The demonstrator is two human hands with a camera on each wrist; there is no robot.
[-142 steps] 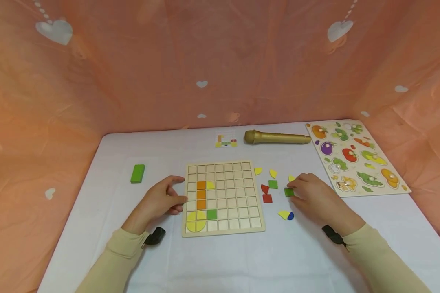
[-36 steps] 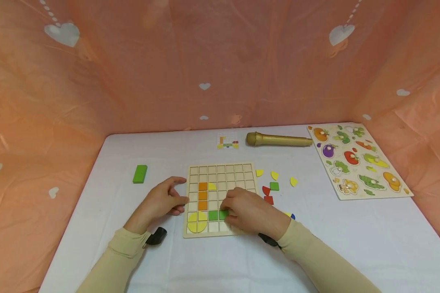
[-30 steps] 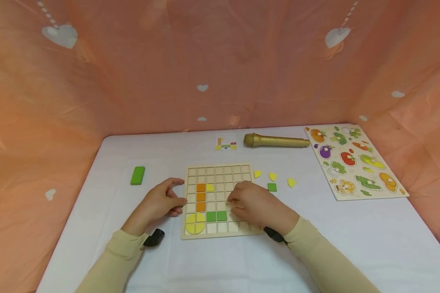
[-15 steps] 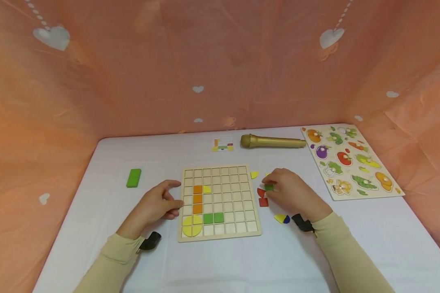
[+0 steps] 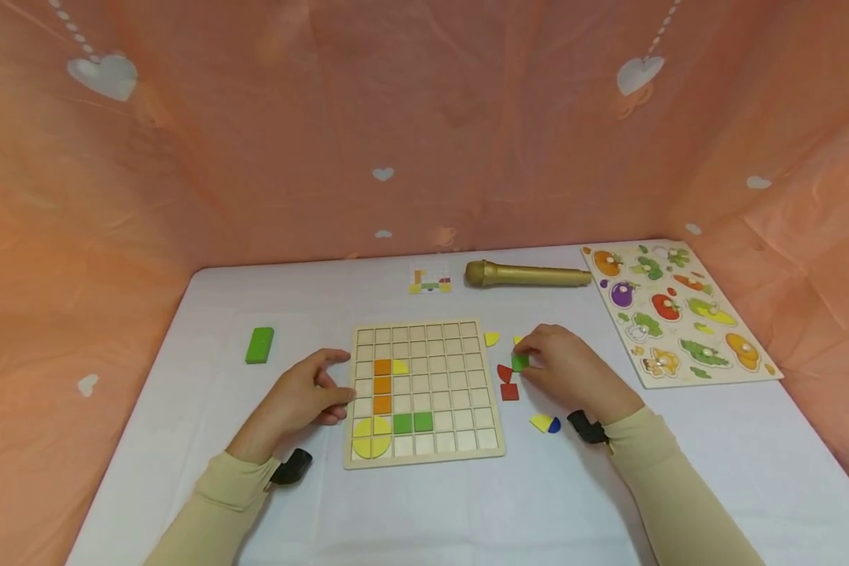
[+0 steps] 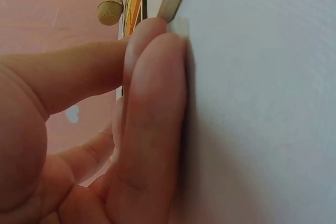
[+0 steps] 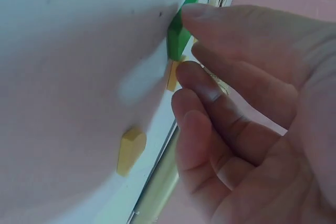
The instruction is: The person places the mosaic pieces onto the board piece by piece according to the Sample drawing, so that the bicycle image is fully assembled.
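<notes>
A wooden grid board [image 5: 460,452] lies flat in the middle of the table. Along its left edge rests my left hand [image 5: 293,401], thumb and index spread apart; the left wrist view shows fingertips [image 6: 157,56] right at the board's side. On the board sit orange squares [image 5: 382,386], yellow quarter-circles [image 5: 371,438] and two green squares [image 5: 413,423]. Right of the board, my right hand [image 5: 576,373] pinches another green square [image 5: 520,362] by its edges. In the right wrist view the thumb presses this green square [image 7: 178,38], close over the table.
Near the right hand lie a red quarter-circle [image 5: 505,373], a red square [image 5: 509,391], loose yellow pieces [image 5: 491,339] and a blue half-circle [image 5: 555,425]. Behind are a pattern card [image 5: 430,278], a gold microphone [image 5: 527,274] and a vegetable puzzle [image 5: 679,314]. A green block [image 5: 259,345] lies left.
My right hand set a green square beside the first on the board, let go, then moved right to another green square among the loose pieces. The left hand stays at the board's edge.
</notes>
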